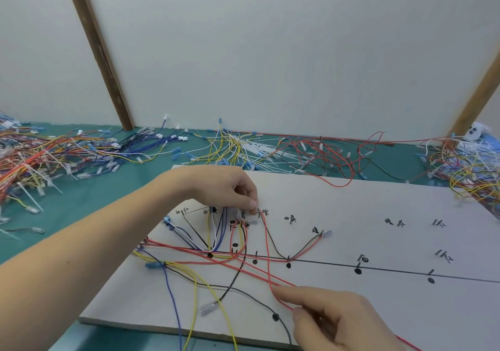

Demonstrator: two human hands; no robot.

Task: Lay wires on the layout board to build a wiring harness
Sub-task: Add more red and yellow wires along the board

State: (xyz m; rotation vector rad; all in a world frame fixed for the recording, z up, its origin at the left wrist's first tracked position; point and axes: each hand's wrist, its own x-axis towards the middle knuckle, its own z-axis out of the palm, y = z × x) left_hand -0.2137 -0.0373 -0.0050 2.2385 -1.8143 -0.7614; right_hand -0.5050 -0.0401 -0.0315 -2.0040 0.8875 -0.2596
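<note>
A person's left hand is pinching the top end of a red wire against a peg on the white board, while the right hand is gripping the same wire lower down, fingers curled round it. Loose wires are lying on the green table behind.

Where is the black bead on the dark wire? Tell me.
In the head view, the black bead sits on the dark wire near the layout board's front edge, just left of the right hand.
</note>
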